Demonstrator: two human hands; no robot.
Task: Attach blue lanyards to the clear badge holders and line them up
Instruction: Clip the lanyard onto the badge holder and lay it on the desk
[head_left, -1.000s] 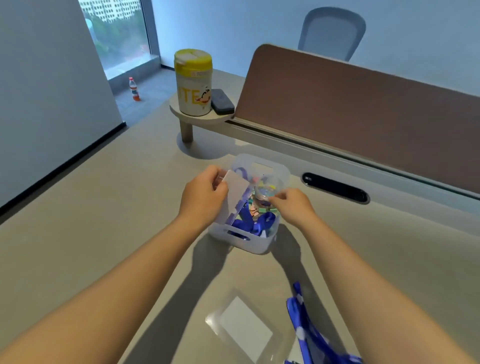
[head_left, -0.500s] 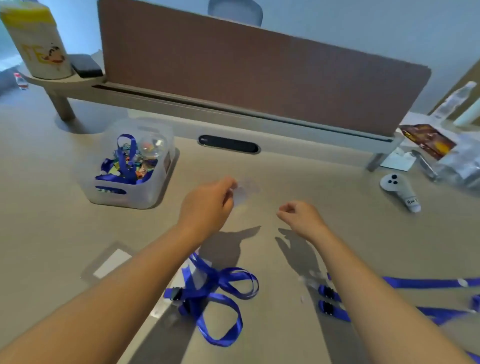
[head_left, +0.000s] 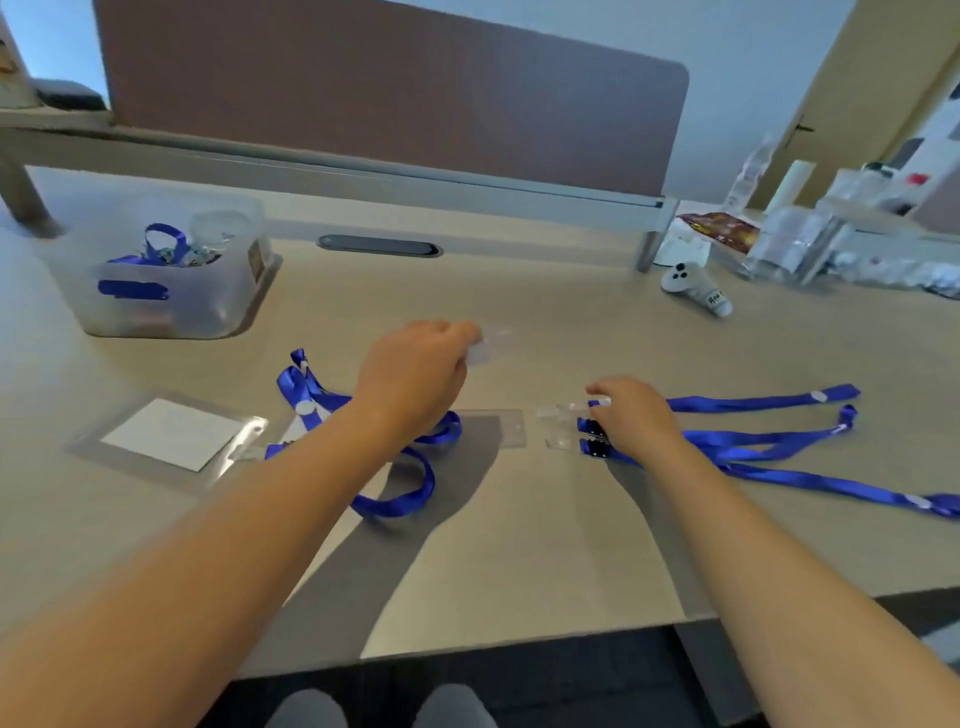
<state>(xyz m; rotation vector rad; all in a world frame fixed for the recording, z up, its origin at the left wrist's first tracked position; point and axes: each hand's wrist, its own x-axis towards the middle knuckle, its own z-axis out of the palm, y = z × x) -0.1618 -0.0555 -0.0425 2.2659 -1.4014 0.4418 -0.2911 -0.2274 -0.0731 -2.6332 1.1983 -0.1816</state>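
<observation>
My left hand (head_left: 415, 374) hovers over the middle of the desk and pinches a clear badge holder (head_left: 491, 349) at its fingertips. My right hand (head_left: 631, 415) lies on the clip ends (head_left: 592, 441) of the blue lanyards (head_left: 769, 447), which stretch out to the right; its fingers curl round the end of the top strap. Another blue lanyard (head_left: 400, 501) lies looped under my left forearm. A clear holder with a white card (head_left: 171, 434) rests at the left. One more clear holder (head_left: 501, 428) lies flat between my hands.
A translucent bin (head_left: 171, 301) with more lanyards stands at the back left. A white controller (head_left: 698, 291) and a clutter of bottles and packets (head_left: 831, 244) sit at the back right. A brown divider panel (head_left: 389, 93) closes the back. The desk's front edge (head_left: 519, 644) is near my knees.
My view swung right from the bin to the desk's middle. My left hand carried a clear holder out of the bin. My right hand dropped onto the lanyard ends.
</observation>
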